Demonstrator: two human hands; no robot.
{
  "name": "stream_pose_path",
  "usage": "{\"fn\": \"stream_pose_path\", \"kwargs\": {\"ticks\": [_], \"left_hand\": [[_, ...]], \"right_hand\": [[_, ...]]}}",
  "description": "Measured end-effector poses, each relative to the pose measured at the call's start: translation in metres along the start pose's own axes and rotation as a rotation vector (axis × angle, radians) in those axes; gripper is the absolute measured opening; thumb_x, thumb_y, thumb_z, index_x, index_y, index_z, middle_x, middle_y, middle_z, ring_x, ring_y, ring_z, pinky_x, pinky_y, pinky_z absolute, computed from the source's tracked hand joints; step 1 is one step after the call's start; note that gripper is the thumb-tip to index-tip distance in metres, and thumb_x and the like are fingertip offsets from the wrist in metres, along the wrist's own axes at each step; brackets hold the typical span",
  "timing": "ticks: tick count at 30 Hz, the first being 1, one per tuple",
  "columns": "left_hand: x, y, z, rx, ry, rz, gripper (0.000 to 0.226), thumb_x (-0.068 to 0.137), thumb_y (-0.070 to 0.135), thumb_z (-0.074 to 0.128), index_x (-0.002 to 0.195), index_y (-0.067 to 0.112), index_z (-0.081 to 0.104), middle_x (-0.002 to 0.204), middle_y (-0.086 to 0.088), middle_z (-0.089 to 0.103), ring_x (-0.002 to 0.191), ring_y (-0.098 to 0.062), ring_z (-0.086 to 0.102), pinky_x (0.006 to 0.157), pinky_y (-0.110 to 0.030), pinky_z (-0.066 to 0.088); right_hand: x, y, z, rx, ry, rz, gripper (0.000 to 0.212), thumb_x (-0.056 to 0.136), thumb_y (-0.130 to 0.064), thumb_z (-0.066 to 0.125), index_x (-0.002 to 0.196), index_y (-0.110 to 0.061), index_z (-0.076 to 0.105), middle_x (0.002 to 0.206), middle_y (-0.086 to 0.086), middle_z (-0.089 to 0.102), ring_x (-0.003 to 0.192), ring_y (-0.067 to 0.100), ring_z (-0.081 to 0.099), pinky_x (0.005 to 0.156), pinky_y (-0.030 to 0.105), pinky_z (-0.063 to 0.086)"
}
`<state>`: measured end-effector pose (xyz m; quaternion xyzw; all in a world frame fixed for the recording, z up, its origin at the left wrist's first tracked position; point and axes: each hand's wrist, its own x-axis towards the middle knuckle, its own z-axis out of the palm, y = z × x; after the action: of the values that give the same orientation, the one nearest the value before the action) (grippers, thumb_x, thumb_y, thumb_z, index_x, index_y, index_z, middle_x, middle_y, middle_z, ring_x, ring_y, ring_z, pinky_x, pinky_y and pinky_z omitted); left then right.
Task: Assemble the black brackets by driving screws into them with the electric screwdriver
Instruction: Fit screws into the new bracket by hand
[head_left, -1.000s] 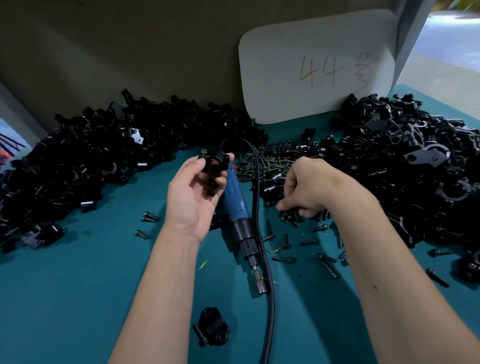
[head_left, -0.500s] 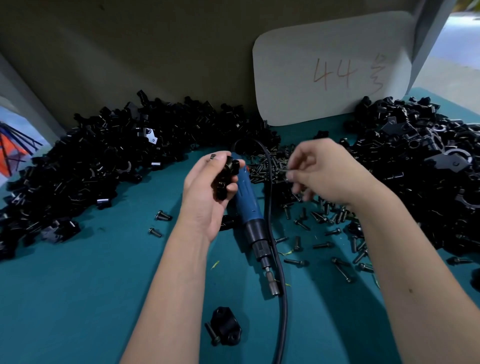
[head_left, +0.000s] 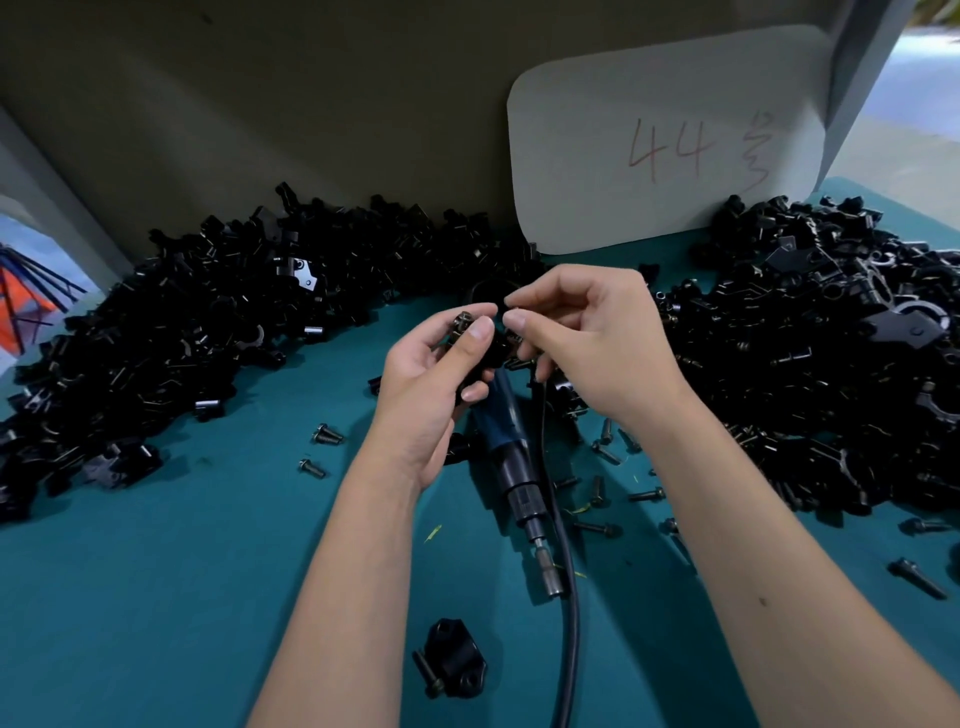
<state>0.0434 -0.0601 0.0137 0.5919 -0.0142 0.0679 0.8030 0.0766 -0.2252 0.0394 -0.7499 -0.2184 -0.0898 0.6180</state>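
My left hand (head_left: 431, 384) grips a small black bracket (head_left: 485, 345) above the table, a screw head (head_left: 462, 319) showing at its top. My right hand (head_left: 587, 343) meets it from the right, thumb and forefinger pinching a small screw (head_left: 511, 338) against the bracket. The blue and black electric screwdriver (head_left: 511, 457) lies on the teal table (head_left: 156, 597) under both hands, tip pointing toward me, its black cable (head_left: 569, 623) running alongside. A bracket with a screw in it (head_left: 454, 660) lies near the front.
Large heaps of black brackets fill the left (head_left: 182, 332) and right (head_left: 821, 353) of the table. Loose screws (head_left: 597, 488) are scattered right of the screwdriver, two more (head_left: 319, 449) on the left. A white card marked 44 (head_left: 665, 140) leans on the back wall.
My right hand rose from the loose screws and came left to the bracket with a screw. My left hand lifted the bracket slightly toward it.
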Motion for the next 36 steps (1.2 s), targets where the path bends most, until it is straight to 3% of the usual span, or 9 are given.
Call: {"fn": "stream_pose_path", "kwargs": {"ticks": [4, 8, 13, 17, 20, 25, 31, 33, 36], "left_hand": [[0.001, -0.002, -0.002, -0.005, -0.017, 0.002, 0.045, 0.089, 0.029, 0.070, 0.125, 0.002, 0.068, 0.099, -0.009, 0.068, 0.089, -0.025, 0.051, 0.053, -0.019, 0.037], [0.001, 0.000, -0.005, -0.038, -0.088, -0.019, 0.038, 0.094, 0.030, 0.066, 0.121, 0.004, 0.071, 0.094, -0.005, 0.068, 0.076, -0.016, 0.051, 0.053, -0.018, 0.035], [0.001, -0.001, -0.006, -0.053, -0.111, -0.059, 0.028, 0.102, 0.026, 0.059, 0.116, 0.007, 0.075, 0.093, -0.006, 0.068, 0.071, -0.014, 0.049, 0.052, -0.017, 0.035], [0.001, 0.000, -0.006, -0.042, -0.117, -0.058, 0.025, 0.103, 0.022, 0.057, 0.111, 0.010, 0.077, 0.093, -0.006, 0.070, 0.070, -0.014, 0.050, 0.051, -0.019, 0.031], [0.001, 0.001, -0.003, -0.050, -0.119, -0.048, 0.028, 0.105, 0.019, 0.052, 0.095, 0.014, 0.078, 0.083, -0.004, 0.069, 0.065, -0.014, 0.051, 0.048, -0.020, 0.027], [0.000, -0.002, 0.001, -0.054, -0.080, -0.066, 0.024, 0.097, 0.021, 0.054, 0.093, 0.011, 0.075, 0.079, -0.002, 0.066, 0.056, -0.014, 0.048, 0.041, -0.019, 0.026], [0.001, -0.003, 0.007, -0.124, -0.035, -0.038, 0.029, 0.099, 0.021, 0.051, 0.090, 0.015, 0.078, 0.073, -0.001, 0.065, 0.053, -0.013, 0.047, 0.043, -0.021, 0.021], [0.001, -0.005, 0.008, -0.095, -0.027, -0.020, 0.034, 0.102, 0.020, 0.048, 0.095, 0.015, 0.081, 0.079, -0.002, 0.067, 0.059, -0.013, 0.050, 0.046, -0.023, 0.022], [0.000, -0.005, 0.009, -0.029, 0.003, -0.020, 0.037, 0.102, 0.020, 0.044, 0.112, 0.006, 0.077, 0.085, -0.007, 0.068, 0.064, -0.017, 0.056, 0.050, -0.025, 0.028]], "right_hand": [[0.000, -0.002, 0.002, -0.015, -0.080, -0.040, 0.008, 0.092, -0.007, 0.077, 0.094, -0.015, 0.079, 0.076, 0.001, 0.076, 0.062, 0.015, 0.071, 0.052, 0.026, 0.055], [0.001, -0.002, 0.005, 0.034, -0.022, -0.058, 0.002, 0.093, -0.009, 0.076, 0.094, -0.011, 0.076, 0.076, -0.001, 0.076, 0.061, 0.015, 0.070, 0.051, 0.024, 0.054], [0.001, -0.004, 0.000, 0.031, -0.052, -0.009, 0.005, 0.093, -0.008, 0.077, 0.096, -0.006, 0.075, 0.079, 0.010, 0.076, 0.063, 0.029, 0.070, 0.052, 0.032, 0.055], [0.001, -0.009, -0.008, -0.104, -0.097, -0.062, 0.002, 0.092, -0.009, 0.079, 0.092, -0.010, 0.077, 0.071, -0.001, 0.072, 0.054, 0.007, 0.062, 0.051, 0.025, 0.052], [0.001, -0.014, -0.007, -0.220, -0.153, -0.119, 0.006, 0.090, -0.009, 0.080, 0.091, -0.015, 0.079, 0.071, -0.004, 0.070, 0.054, 0.006, 0.061, 0.054, 0.021, 0.051], [0.001, -0.005, -0.003, -0.008, -0.178, 0.010, 0.004, 0.094, -0.015, 0.077, 0.092, -0.014, 0.081, 0.077, 0.015, 0.071, 0.057, 0.016, 0.058, 0.053, 0.029, 0.050], [-0.006, 0.011, 0.012, 0.351, -0.124, 0.175, 0.008, 0.095, -0.016, 0.075, 0.096, -0.011, 0.080, 0.076, -0.003, 0.069, 0.067, 0.005, 0.054, 0.050, 0.022, 0.042], [-0.007, 0.009, 0.020, 0.408, -0.075, 0.196, 0.007, 0.089, -0.017, 0.081, 0.083, -0.019, 0.078, 0.084, 0.008, 0.073, 0.065, 0.006, 0.056, 0.049, 0.020, 0.040], [-0.007, 0.009, 0.031, 0.483, -0.007, 0.208, 0.026, 0.087, -0.013, 0.083, 0.069, -0.026, 0.069, 0.087, 0.012, 0.071, 0.058, 0.007, 0.054, 0.046, 0.019, 0.038]]}}
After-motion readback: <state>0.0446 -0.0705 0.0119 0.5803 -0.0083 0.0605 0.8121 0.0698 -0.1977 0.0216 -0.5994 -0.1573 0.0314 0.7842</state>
